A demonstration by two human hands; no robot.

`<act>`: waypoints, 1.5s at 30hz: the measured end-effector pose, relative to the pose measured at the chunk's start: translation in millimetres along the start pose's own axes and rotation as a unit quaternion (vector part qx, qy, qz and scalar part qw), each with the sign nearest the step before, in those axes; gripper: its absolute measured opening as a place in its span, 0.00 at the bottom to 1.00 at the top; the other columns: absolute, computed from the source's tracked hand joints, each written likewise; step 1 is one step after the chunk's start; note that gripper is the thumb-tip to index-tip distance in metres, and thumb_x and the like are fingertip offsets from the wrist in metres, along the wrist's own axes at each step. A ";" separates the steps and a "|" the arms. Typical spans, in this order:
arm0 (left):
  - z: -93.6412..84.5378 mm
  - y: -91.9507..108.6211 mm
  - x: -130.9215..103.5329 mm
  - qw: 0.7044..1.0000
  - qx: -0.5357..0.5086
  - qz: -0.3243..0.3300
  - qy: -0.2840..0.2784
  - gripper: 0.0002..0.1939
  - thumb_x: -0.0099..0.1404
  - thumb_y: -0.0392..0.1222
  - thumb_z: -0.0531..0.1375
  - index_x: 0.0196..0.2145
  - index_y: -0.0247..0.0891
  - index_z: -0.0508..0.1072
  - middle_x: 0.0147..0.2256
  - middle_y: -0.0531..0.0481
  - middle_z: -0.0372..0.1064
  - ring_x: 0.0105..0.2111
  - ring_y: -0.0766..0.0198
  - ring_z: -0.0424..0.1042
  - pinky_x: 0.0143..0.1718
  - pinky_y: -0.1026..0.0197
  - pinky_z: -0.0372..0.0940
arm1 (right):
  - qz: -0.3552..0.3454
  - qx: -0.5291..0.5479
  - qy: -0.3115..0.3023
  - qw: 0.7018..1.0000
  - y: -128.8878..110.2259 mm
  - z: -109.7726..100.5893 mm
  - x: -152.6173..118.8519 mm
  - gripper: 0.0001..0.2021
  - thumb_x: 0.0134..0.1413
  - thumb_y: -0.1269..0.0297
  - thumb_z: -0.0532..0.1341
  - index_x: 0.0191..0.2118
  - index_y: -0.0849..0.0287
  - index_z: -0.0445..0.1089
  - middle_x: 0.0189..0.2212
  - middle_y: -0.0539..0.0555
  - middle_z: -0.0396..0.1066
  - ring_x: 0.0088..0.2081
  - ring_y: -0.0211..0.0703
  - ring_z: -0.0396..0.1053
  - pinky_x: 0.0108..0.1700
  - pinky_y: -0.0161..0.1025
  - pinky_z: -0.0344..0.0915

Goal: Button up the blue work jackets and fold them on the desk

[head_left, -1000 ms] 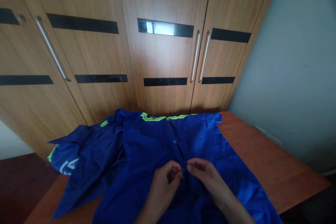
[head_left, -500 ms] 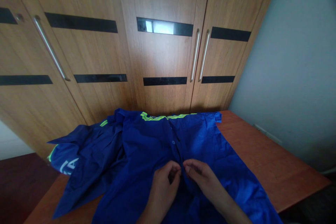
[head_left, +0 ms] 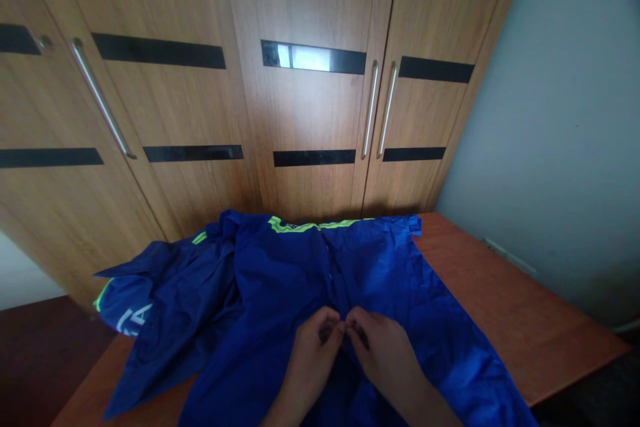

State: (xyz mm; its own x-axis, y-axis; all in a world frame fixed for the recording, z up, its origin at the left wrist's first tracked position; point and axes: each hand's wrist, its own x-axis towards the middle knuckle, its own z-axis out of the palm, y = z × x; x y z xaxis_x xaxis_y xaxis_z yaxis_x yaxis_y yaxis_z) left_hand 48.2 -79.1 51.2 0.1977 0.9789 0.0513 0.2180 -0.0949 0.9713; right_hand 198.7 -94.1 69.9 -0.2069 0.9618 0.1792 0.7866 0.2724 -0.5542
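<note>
A bright blue buttoned garment (head_left: 285, 273) lies spread out, with a yellow-green trim (head_left: 295, 228) along its far edge. Its front opening runs down the middle toward me. My left hand (head_left: 316, 347) pinches the cloth at the left side of this opening, thumb against fingertips. From the other side my right hand (head_left: 377, 350) pinches the cloth too, its fingertips touching those of the left. Whatever small part sits between the fingertips is hidden. Below my wrists the lower cloth is partly covered by my forearms.
Darker blue clothing (head_left: 175, 307) with white lettering and yellow-green stripes lies bunched at the left. Underneath is a reddish-brown wooden surface (head_left: 505, 307). A wooden wardrobe (head_left: 310, 113) with metal handles rises directly behind, and a pale wall (head_left: 560, 147) stands at the right.
My right hand has moved left, so the fingertips of both hands now meet at the front opening. The button seen above the hands is less visible now.
</note>
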 end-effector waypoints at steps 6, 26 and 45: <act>-0.9 -0.2 -0.5 1.000 0.021 -0.015 0.007 0.07 0.61 0.42 0.56 0.29 0.38 0.70 0.23 0.52 0.69 0.25 0.63 0.69 0.29 0.63 0.60 | 0.048 0.171 -0.007 0.984 3.8 -5.3 5.1 0.06 0.55 0.67 0.56 0.31 0.56 0.69 0.23 0.47 0.73 0.26 0.38 0.70 0.29 0.32 0.58; -1.6 -1.0 -3.5 0.965 0.259 0.029 -0.024 0.08 0.61 0.35 0.52 0.26 0.41 0.69 0.24 0.54 0.70 0.26 0.64 0.70 0.28 0.66 0.56 | 0.099 0.003 -0.024 0.995 22.4 -6.5 21.0 0.11 0.54 0.61 0.56 0.24 0.55 0.71 0.21 0.52 0.72 0.27 0.43 0.69 0.28 0.36 0.52; -17.1 7.1 92.7 0.895 0.441 0.065 -0.002 0.06 0.58 0.31 0.56 0.32 0.39 0.71 0.33 0.47 0.72 0.35 0.61 0.71 0.36 0.63 0.61 | 0.003 -0.128 -0.019 0.992 17.5 19.5 80.1 0.17 0.46 0.77 0.55 0.44 0.61 0.68 0.42 0.59 0.70 0.48 0.50 0.66 0.47 0.40 0.62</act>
State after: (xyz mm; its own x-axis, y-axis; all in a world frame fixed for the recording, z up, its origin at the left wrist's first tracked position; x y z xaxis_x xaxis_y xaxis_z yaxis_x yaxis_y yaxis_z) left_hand 51.7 14.0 66.9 0.2802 0.9484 0.1483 0.8624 -0.3166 0.3951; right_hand 184.5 -11.8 58.7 -0.2209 0.9648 0.1428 0.9084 0.2569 -0.3299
